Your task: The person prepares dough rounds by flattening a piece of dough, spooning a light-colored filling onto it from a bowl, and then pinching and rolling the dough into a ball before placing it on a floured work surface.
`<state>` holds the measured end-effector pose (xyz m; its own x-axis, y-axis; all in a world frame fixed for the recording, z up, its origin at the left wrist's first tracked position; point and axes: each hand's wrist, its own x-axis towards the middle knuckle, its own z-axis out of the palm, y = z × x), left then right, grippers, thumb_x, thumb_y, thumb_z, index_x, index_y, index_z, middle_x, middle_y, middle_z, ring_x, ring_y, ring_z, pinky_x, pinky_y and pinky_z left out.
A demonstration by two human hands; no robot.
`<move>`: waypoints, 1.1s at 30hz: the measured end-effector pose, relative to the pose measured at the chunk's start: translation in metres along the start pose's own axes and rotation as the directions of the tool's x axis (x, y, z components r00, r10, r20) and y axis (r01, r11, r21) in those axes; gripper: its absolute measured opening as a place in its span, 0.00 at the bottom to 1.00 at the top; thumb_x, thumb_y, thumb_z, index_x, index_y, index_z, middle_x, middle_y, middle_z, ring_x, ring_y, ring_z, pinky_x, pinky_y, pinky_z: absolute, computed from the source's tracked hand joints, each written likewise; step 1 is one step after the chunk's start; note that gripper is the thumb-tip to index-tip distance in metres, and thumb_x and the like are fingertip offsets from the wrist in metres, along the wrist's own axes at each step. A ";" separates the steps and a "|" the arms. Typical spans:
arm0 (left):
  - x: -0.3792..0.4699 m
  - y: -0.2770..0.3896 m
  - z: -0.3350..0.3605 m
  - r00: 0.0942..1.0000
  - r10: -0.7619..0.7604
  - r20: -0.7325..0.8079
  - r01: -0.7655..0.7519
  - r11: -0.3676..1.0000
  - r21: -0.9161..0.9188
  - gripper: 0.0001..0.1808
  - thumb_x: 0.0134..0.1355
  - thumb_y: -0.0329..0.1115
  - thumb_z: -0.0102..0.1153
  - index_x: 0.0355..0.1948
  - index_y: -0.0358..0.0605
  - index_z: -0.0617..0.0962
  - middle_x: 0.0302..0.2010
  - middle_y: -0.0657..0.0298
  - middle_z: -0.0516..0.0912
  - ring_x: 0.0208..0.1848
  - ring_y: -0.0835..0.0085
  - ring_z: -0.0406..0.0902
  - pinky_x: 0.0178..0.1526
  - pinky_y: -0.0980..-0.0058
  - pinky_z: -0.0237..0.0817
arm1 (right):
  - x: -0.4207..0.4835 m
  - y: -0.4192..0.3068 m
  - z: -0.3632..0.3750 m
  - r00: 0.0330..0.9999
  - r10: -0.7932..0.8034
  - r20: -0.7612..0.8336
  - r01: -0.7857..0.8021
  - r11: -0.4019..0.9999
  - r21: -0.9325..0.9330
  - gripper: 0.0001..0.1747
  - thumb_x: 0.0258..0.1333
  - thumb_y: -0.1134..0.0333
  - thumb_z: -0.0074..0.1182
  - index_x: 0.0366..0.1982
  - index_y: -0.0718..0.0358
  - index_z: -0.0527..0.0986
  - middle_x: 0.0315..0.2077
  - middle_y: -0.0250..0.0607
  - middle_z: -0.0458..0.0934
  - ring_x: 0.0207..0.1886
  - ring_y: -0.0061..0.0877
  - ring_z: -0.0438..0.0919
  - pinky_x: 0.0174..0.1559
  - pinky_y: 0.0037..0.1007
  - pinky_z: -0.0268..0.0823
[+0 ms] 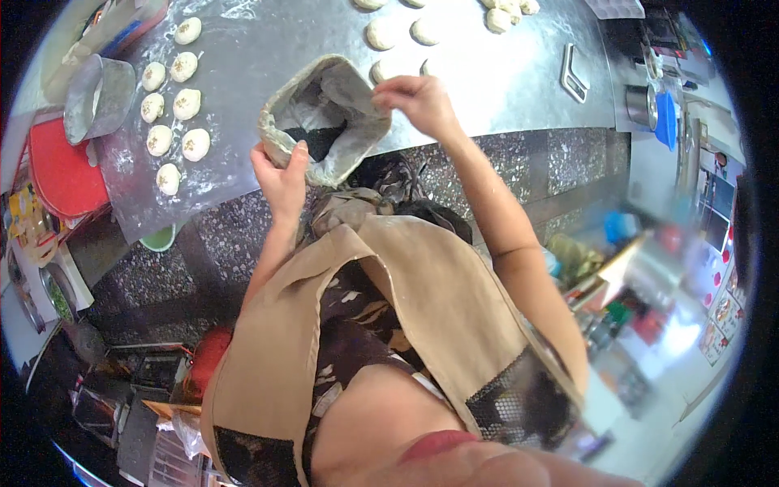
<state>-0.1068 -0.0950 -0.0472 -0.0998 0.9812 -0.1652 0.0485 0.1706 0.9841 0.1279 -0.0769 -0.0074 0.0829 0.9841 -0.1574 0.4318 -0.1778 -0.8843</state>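
Note:
My left hand (283, 182) grips the near left side of an open, floury bag (359, 137), thumb over its rim. A dark mass (328, 141), possibly black seeds, shows at the bottom of the bag. With bent fingers, my right hand (420, 103) pinches the bag's right rim. The bag is tilted so its mouth faces me, over the near edge of a metal worktable (243, 109). Left of it lie several round dough pieces (186, 105) with brown bits on top. Plain dough balls (381, 33) rest beyond the bag, some partly hidden behind my right hand.
A metal container (100, 100) stands at the table's left, beside a red plastic surface (67, 167). A handled scraper-like tool (573, 73) lies on the right. Past the right end are a metal pot (641, 105) and a blue basin (666, 120). A green bowl (159, 237) sits below the left edge.

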 end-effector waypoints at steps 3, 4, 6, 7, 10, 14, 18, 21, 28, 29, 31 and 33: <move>0.012 -0.004 0.012 1.000 0.025 -0.005 -0.025 1.000 0.002 0.22 0.50 0.32 0.64 0.40 0.36 0.66 0.35 0.63 0.71 0.36 0.79 0.67 0.40 0.79 0.62 | 0.037 0.058 -0.025 0.987 0.030 -0.158 -0.065 0.973 -0.221 0.08 0.46 0.70 0.58 0.32 0.62 0.81 0.26 0.38 0.82 0.28 0.19 0.78 0.32 0.22 0.69; 0.015 -0.003 0.017 1.000 0.025 -0.019 -0.025 1.000 -0.005 0.22 0.49 0.32 0.65 0.39 0.36 0.67 0.35 0.63 0.71 0.36 0.79 0.66 0.40 0.79 0.61 | 0.047 0.071 -0.024 0.984 -0.032 -0.175 -0.016 0.965 -0.264 0.08 0.44 0.68 0.58 0.29 0.62 0.81 0.25 0.44 0.80 0.25 0.28 0.79 0.31 0.27 0.70; 0.016 -0.004 0.027 0.997 0.031 -0.074 -0.033 0.999 -0.014 0.22 0.50 0.32 0.65 0.39 0.36 0.67 0.35 0.63 0.71 0.36 0.79 0.66 0.40 0.79 0.61 | 0.061 0.092 -0.017 0.990 -0.043 -0.132 0.005 0.962 -0.273 0.08 0.43 0.69 0.58 0.29 0.61 0.81 0.25 0.45 0.80 0.26 0.31 0.79 0.33 0.29 0.70; 0.017 -0.006 0.030 0.993 0.037 -0.113 -0.041 0.998 -0.037 0.21 0.50 0.32 0.65 0.39 0.36 0.67 0.35 0.63 0.71 0.36 0.79 0.66 0.40 0.79 0.61 | 0.067 0.101 -0.012 0.993 -0.050 -0.105 0.017 0.955 -0.296 0.08 0.43 0.69 0.57 0.29 0.61 0.81 0.25 0.46 0.80 0.27 0.33 0.79 0.34 0.31 0.70; 0.018 -0.002 0.038 0.991 0.024 -0.133 -0.028 0.999 -0.032 0.21 0.50 0.32 0.64 0.39 0.36 0.67 0.35 0.63 0.71 0.36 0.79 0.66 0.41 0.78 0.61 | 0.077 0.127 0.001 0.984 -0.163 -0.066 0.122 0.905 -0.407 0.06 0.44 0.69 0.55 0.27 0.61 0.80 0.27 0.46 0.78 0.31 0.40 0.78 0.36 0.36 0.69; 0.022 -0.004 0.038 0.989 0.014 -0.146 -0.017 1.000 -0.023 0.21 0.51 0.32 0.64 0.39 0.35 0.66 0.36 0.62 0.71 0.37 0.79 0.66 0.41 0.78 0.61 | 0.075 0.134 0.003 0.983 -0.183 -0.032 0.145 0.864 -0.482 0.06 0.45 0.71 0.52 0.26 0.61 0.79 0.29 0.45 0.76 0.32 0.42 0.77 0.36 0.38 0.68; 0.022 0.000 0.040 0.988 0.003 -0.153 -0.008 1.000 -0.029 0.21 0.51 0.32 0.64 0.40 0.35 0.66 0.36 0.62 0.71 0.37 0.78 0.66 0.42 0.77 0.61 | 0.069 0.135 0.000 0.972 -0.221 -0.078 0.150 0.844 -0.515 0.08 0.44 0.71 0.53 0.29 0.61 0.80 0.29 0.43 0.78 0.31 0.38 0.78 0.34 0.34 0.70; 0.027 0.005 0.044 0.990 -0.029 -0.135 0.027 1.000 -0.014 0.22 0.51 0.32 0.64 0.40 0.35 0.66 0.36 0.61 0.71 0.37 0.78 0.67 0.42 0.77 0.61 | 0.073 0.136 -0.005 0.970 -0.243 -0.026 0.185 0.799 -0.572 0.09 0.45 0.71 0.52 0.31 0.61 0.79 0.30 0.43 0.77 0.31 0.38 0.78 0.35 0.34 0.70; 0.033 0.000 0.050 0.998 0.009 -0.058 -0.008 1.000 0.006 0.23 0.50 0.33 0.65 0.41 0.34 0.66 0.36 0.62 0.71 0.37 0.78 0.67 0.42 0.77 0.61 | 0.059 0.136 -0.024 0.925 -0.304 -0.227 0.182 0.880 -0.438 0.09 0.46 0.75 0.52 0.32 0.61 0.79 0.31 0.44 0.78 0.32 0.38 0.78 0.36 0.32 0.70; 0.033 0.001 0.052 0.998 0.011 -0.057 -0.010 1.000 0.008 0.23 0.50 0.33 0.65 0.40 0.34 0.66 0.36 0.62 0.71 0.37 0.78 0.67 0.43 0.77 0.61 | 0.056 0.139 -0.034 0.894 -0.304 -0.330 0.149 0.895 -0.420 0.09 0.45 0.75 0.52 0.32 0.61 0.79 0.31 0.44 0.78 0.33 0.37 0.78 0.37 0.32 0.70; 0.034 0.003 0.053 0.998 0.016 -0.057 -0.015 1.000 0.009 0.23 0.49 0.33 0.65 0.40 0.35 0.66 0.37 0.61 0.71 0.37 0.78 0.67 0.43 0.77 0.61 | 0.045 0.133 -0.056 0.892 -0.161 -0.423 -0.073 0.871 -0.485 0.08 0.47 0.73 0.53 0.31 0.63 0.79 0.30 0.45 0.78 0.33 0.36 0.78 0.38 0.31 0.70; 0.036 0.005 0.057 0.999 -0.008 -0.033 0.010 0.998 0.055 0.24 0.49 0.34 0.66 0.41 0.34 0.67 0.37 0.61 0.71 0.38 0.77 0.67 0.43 0.76 0.61 | 0.038 0.146 -0.065 0.878 -0.185 -0.442 -0.078 0.855 -0.512 0.08 0.46 0.73 0.51 0.31 0.61 0.79 0.31 0.45 0.78 0.33 0.38 0.77 0.38 0.32 0.69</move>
<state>-0.0535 -0.0541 -0.0522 -0.1334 0.9762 -0.1707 0.1022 0.1849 0.9774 0.2527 -0.0656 -0.1133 0.3898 0.8942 0.2200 0.8231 -0.2313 -0.5186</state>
